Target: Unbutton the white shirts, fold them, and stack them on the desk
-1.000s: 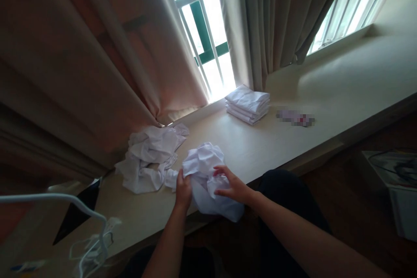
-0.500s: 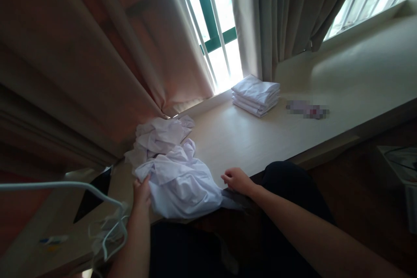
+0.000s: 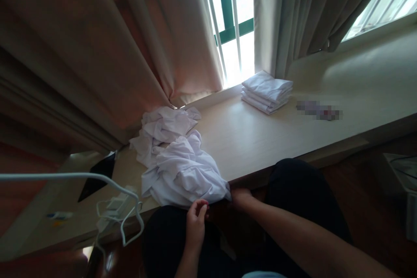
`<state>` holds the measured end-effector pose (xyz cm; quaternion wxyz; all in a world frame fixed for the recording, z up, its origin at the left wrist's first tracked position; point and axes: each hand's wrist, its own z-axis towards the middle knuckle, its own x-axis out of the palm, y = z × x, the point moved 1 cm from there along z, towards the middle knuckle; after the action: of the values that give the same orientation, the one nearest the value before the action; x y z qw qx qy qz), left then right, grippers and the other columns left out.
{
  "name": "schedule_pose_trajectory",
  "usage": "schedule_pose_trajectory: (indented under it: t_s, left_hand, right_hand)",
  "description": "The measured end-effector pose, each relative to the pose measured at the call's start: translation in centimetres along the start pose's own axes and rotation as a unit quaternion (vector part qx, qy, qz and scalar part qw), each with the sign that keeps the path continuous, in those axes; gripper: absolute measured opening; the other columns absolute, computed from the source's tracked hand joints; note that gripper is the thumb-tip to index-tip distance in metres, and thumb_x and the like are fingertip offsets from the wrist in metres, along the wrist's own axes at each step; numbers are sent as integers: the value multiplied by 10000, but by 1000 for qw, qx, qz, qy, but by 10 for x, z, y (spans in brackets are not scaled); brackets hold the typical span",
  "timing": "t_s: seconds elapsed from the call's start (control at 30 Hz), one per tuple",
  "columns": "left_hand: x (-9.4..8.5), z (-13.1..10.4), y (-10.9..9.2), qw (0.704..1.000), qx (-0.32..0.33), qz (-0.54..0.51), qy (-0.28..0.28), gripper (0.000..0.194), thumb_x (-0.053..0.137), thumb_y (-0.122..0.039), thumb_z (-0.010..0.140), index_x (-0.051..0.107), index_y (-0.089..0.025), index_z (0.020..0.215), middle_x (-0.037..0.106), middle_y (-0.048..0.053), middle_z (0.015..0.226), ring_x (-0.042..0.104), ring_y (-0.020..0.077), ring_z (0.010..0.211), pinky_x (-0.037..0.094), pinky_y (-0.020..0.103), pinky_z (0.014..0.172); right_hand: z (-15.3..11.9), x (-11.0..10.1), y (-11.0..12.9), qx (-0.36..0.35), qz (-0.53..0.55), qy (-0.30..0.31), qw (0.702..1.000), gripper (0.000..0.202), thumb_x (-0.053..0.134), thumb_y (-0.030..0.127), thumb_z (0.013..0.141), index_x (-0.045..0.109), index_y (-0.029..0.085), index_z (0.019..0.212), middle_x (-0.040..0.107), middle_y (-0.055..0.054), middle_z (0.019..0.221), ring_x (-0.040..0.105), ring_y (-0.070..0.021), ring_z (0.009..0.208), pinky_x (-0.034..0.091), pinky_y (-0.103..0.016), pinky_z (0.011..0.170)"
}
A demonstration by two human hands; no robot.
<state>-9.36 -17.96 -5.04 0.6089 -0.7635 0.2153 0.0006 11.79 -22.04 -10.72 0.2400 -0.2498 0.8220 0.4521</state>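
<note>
A crumpled white cloth garment [image 3: 185, 169] lies in a heap at the front edge of the wooden ledge, one corner drawn out to the right. At that corner is my right hand [image 3: 241, 199], closed on the fabric, its fingertips hidden below the edge. My left hand [image 3: 196, 213] is just in front of the garment's lower edge, fingers curled in toward the thumb, and no cloth shows between them. Behind the heap lies a second rumpled white cloth [image 3: 166, 124], touching it. A neat stack of folded white cloths [image 3: 267, 92] sits farther right by the window.
The pale wooden ledge [image 3: 234, 139] runs along the window, with long curtains [image 3: 130, 52] hanging behind. A blurred-out small item [image 3: 319, 109] lies right of the stack. At the left, a white cable [image 3: 97, 177], a white adapter [image 3: 117, 205] and a dark flat object [image 3: 97, 176] are near.
My left hand has let go of the garment's left side and moved right to its front edge. My right hand has dropped lower, to the cloth's corner. The view has shifted slightly left.
</note>
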Motion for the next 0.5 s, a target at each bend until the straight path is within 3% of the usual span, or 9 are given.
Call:
schedule_pose_trajectory:
  t_s: [0.1, 0.17, 0.23, 0.37, 0.43, 0.5]
  left_hand:
    - [-2, -1, -1, 999, -19, 19, 20, 239, 618, -452, 782, 620, -229, 866, 655, 61, 855, 644, 225, 814, 510, 309, 632]
    - [-4, -3, -9, 997, -20, 52, 61, 279, 620, -476, 786, 632, -216, 887, 672, 80, 868, 651, 234, 810, 515, 327, 655]
    - [-3, -10, -24, 991, 7, 78, 111, 330, 628, -484, 801, 645, -213, 989, 688, 99, 946, 659, 246, 867, 527, 354, 745]
    - [7, -25, -67, 978, 131, 58, 153, 587, 691, -459, 784, 539, -233, 1305, 624, 114, 1259, 589, 280, 1164, 453, 388, 1012]
    - [13, -20, -87, 977, 164, 49, 125, 644, 712, -449, 773, 526, -216, 1344, 585, 114, 1340, 535, 302, 1249, 406, 405, 1068]
    - [17, -2, -104, 983, 163, 31, 81, 565, 689, -451, 801, 586, -198, 1295, 612, 109, 1315, 547, 303, 1237, 398, 401, 1069]
  right_hand:
    - [-11, 12, 15, -7, 80, 17, 997, 75, 711, 202, 710, 704, 173, 780, 730, -168, 968, 654, -387, 1070, 491, -470, 906]
    - [-17, 13, 28, -27, 158, 35, 986, 71, 658, 204, 750, 688, 166, 802, 733, -141, 933, 673, -340, 1039, 518, -404, 870]
    - [-20, 6, 43, -46, 247, 65, 966, 147, 582, 262, 812, 666, 161, 877, 731, -109, 841, 712, -283, 883, 558, -356, 756]
    - [-18, -34, 72, -66, 418, 94, 901, 317, 413, 417, 900, 582, 154, 950, 685, -73, 721, 662, -201, 576, 552, -321, 528]
    - [-13, -61, 84, -84, 484, 74, 868, 329, 425, 463, 898, 549, 165, 960, 674, -67, 779, 651, -176, 598, 545, -295, 532]
    - [-7, -85, 94, -106, 530, 57, 839, 336, 465, 493, 886, 534, 170, 949, 654, -58, 799, 637, -155, 620, 536, -272, 552]
